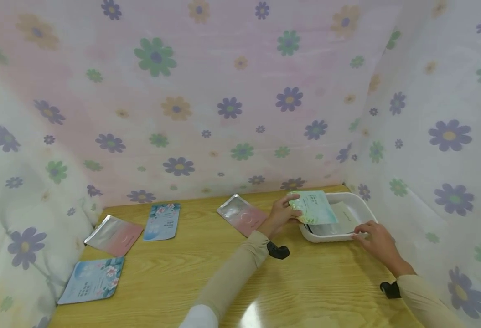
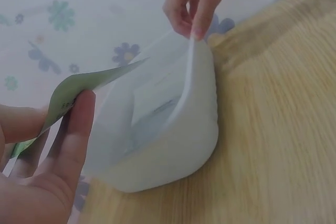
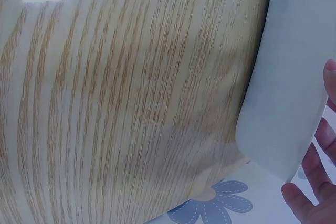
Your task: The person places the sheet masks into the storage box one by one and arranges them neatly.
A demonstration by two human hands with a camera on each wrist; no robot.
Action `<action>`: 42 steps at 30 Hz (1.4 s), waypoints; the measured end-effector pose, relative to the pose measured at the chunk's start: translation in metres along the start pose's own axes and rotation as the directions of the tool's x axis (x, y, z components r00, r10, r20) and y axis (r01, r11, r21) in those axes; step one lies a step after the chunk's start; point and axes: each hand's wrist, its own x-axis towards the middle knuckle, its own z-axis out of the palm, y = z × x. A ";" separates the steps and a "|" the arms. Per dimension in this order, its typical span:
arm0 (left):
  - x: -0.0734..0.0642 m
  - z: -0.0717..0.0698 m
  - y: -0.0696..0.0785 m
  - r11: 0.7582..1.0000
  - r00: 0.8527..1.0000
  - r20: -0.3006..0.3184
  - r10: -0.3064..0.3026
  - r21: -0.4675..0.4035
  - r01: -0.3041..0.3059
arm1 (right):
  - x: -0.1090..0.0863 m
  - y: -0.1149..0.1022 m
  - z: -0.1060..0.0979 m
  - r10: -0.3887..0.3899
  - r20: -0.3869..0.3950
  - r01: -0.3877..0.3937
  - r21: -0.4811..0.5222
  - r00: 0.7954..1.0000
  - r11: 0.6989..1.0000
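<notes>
My left hand point(image 1: 281, 212) pinches a green-and-blue face mask sachet point(image 1: 315, 207) by its left edge, holding it over the left part of a white plastic tray point(image 1: 366, 211). In the left wrist view the sachet point(image 2: 89, 81) bends slightly between thumb and fingers. My right hand point(image 1: 376, 240) grips the tray's near right rim, thumb and fingers on either side of the wall; the left wrist view shows the pinch on the rim point(image 2: 192, 51). Inside the tray lies a pale grey-green sachet point(image 1: 345, 217), partly hidden under the held one.
Left of the tray, a pink-and-silver sachet point(image 1: 242, 215) lies partly behind my left wrist. Farther left on the wooden table point(image 1: 174, 282) are another pink-and-silver sachet point(image 1: 114, 235) and two blue floral ones, one upper point(image 1: 162, 222), one lower point(image 1: 92, 280). Flowered cloth point(image 1: 224, 91) encloses the back and sides.
</notes>
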 end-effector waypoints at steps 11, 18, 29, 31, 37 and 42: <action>0.011 0.021 -0.009 0.999 0.996 0.087 -0.025 0.025 0.023 | 0.002 -0.004 -0.002 0.003 0.010 -0.003 0.015 1.000 1.000; 0.014 0.030 -0.017 0.999 0.982 0.186 -0.034 0.029 0.029 | 0.001 -0.006 -0.002 0.037 0.019 -0.038 0.038 0.999 0.999; 0.014 0.043 -0.025 0.962 0.997 0.083 -0.009 0.272 -0.014 | -0.002 -0.001 0.001 0.042 0.025 -0.043 0.031 0.999 0.999; 0.014 0.046 -0.028 0.928 0.999 0.020 0.026 0.371 -0.032 | -0.002 0.000 0.000 0.037 0.020 -0.038 0.028 0.999 0.999; 0.015 0.050 -0.034 0.789 0.987 -0.015 0.159 0.603 -0.118 | -0.003 0.002 -0.001 0.031 0.000 -0.031 0.029 1.000 0.999; 0.018 0.050 -0.035 0.612 0.965 -0.001 0.263 0.773 -0.166 | -0.002 0.001 0.002 0.014 0.001 -0.014 0.026 1.000 1.000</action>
